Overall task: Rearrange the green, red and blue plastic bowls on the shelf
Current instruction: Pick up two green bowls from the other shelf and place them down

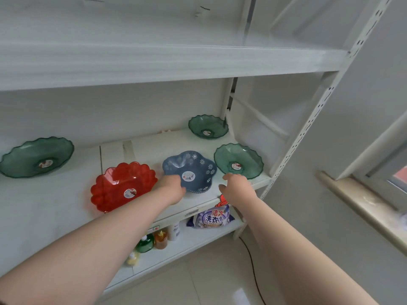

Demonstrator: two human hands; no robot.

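The blue bowl point(190, 171) sits near the front edge of the middle shelf point(55, 208), directly ahead of both hands and between them. The left hand point(172, 188) is the nearer: it touches the bowl's near-left rim, fingers curled at the edge, though whether they grip it or only rest there I cannot tell. The right hand point(234, 186) lies just beside the bowl's right side, apart from it, fingers loosely spread, their tips close to the near rim of the right-front green bowl point(239, 160). The blue bowl is lobed and roughly round, so no long axis governs the grasp.

Counted: one blue bowl, one red bowl point(123, 186) to its left, and three green bowls, the others being one at the far left point(36, 157) and one at the back right point(208, 126).
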